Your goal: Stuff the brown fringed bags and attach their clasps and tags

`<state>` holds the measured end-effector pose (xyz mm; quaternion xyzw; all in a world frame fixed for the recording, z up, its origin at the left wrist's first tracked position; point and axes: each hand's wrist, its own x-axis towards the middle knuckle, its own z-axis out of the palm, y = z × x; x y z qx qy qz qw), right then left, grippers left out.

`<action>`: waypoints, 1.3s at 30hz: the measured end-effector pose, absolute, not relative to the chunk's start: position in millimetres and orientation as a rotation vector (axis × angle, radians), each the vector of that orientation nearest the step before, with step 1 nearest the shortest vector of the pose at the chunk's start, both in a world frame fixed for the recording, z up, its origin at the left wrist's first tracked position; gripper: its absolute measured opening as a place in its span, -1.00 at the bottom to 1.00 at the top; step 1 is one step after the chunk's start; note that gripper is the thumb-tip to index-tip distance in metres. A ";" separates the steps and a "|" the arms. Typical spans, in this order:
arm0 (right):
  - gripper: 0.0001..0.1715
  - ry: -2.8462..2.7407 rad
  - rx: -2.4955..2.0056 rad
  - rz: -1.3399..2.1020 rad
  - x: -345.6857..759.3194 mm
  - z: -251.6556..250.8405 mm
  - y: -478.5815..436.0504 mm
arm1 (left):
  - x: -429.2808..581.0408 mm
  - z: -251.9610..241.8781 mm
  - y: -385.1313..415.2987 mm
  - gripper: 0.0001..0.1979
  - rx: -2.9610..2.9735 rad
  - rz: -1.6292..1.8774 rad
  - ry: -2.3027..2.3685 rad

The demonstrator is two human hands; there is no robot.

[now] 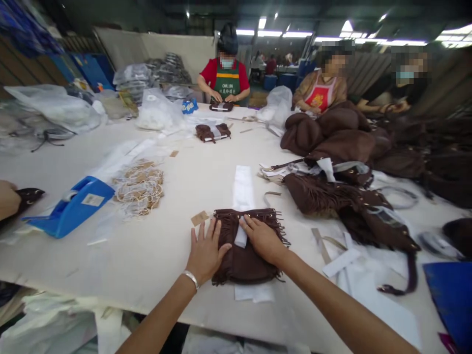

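Note:
A dark brown fringed bag (pixel 247 268) lies flat on the table in front of me, over a white paper strip (pixel 243 187) that shows beyond its top and bottom edges. My left hand (pixel 203 250) rests along the bag's left edge with its fingers spread. Across the upper right of the bag lies my right hand (pixel 263 240), fingers stretched out. Its fingertips touch a small white wrapped piece (pixel 241 235) on the middle of the bag. A brown paper tag (pixel 199 218) sits by the bag's top left corner.
Left of me stand a blue tape dispenser (pixel 79 204) and a heap of strung tags (pixel 140 187). More brown fringed bags (pixel 332 196) pile up on the right, near loose white paper (pixel 376 295). Across the table, a person in a green apron (pixel 229 88) handles another bag (pixel 221 106).

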<state>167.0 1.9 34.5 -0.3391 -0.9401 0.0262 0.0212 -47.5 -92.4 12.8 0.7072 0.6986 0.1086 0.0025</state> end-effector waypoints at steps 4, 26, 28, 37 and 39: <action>-0.31 -2.904 -1.046 0.088 167.2 34.1 4.1 | -57.5 23.8 -93.8 -0.38 1.940 0.443 2.413; -0.47 -2.623 -1.061 0.314 198.5 52.2 -15.2 | 4.1 9.4 -70.2 -0.40 2.379 0.587 1.501; -0.49 -2.541 -1.126 0.254 207.8 66.0 -44.2 | 3.1 10.7 -69.3 -0.41 2.368 0.576 1.483; -0.44 -2.816 -0.961 0.142 245.5 39.8 -66.6 | 6.5 35.3 -59.1 -0.44 2.324 0.477 1.505; -0.45 -2.779 -1.004 0.133 250.7 31.4 -57.1 | 10.7 36.2 -61.5 -0.41 2.395 0.426 1.468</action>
